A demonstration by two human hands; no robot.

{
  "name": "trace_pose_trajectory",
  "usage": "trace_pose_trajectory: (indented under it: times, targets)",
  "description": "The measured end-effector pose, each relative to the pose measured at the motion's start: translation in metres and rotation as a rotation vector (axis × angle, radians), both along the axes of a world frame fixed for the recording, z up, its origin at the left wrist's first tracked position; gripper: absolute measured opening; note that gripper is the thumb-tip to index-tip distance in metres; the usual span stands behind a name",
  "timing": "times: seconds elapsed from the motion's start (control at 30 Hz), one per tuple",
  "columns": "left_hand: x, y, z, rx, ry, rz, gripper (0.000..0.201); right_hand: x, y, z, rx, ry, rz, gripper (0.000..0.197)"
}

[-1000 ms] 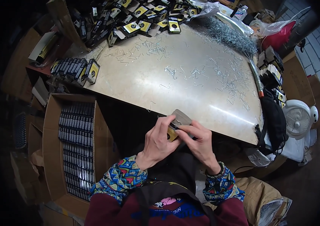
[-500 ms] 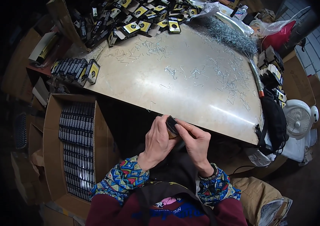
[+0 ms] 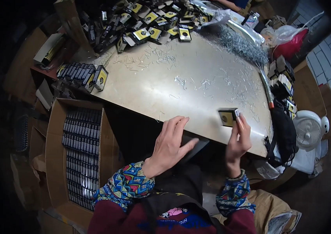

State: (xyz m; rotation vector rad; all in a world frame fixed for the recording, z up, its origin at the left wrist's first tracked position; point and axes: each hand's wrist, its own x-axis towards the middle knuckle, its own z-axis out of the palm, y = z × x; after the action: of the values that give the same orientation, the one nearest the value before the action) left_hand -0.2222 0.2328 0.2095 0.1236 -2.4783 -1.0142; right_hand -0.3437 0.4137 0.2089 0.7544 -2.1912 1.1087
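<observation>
Between the fingertips of my right hand [image 3: 240, 138] is a small black and yellow cardboard box [image 3: 227, 117], held up over the right front part of the table [image 3: 134, 91]. My left hand [image 3: 170, 142] hovers by the table's front edge, fingers apart, with nothing in it. Below its thumb shows a dark grey flat shape [image 3: 195, 149], too blurred to name. Thin bent metal wires [image 3: 204, 82] lie scattered over the tabletop. A dense heap of the same wires [image 3: 237, 43] sits at the back right.
A pile of black and yellow boxes [image 3: 150, 33] covers the back of the table. More boxes stand in a row [image 3: 77, 74] at the left edge. Below it, an open carton [image 3: 52, 144] holds packed rows of boxes. A white fan [image 3: 307, 130] and black bag [image 3: 284, 132] are at right.
My hands, together around a small dark thing half a second ago, are now apart. The right has moved right and forward with the box; the left has opened and stayed near the edge.
</observation>
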Motion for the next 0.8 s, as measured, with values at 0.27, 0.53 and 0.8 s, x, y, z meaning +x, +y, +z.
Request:
trace_pose_trajectory:
  times: [0.27,0.53,0.8]
  targets:
    - [-0.065,-0.030,-0.005,-0.040,0.099,0.086,0.040,-0.015,-0.060,-0.015,-0.169,-0.560,0.401,0.025]
    - [-0.113,-0.216,0.017,-0.771,-0.036,0.441,0.048,-0.110,-0.107,-0.030,0.692,0.142,0.348,0.037]
    - [-0.227,-0.308,0.009,-0.774,-0.337,0.494,0.076,-0.134,-0.013,-0.035,0.617,-0.031,0.347,0.036]
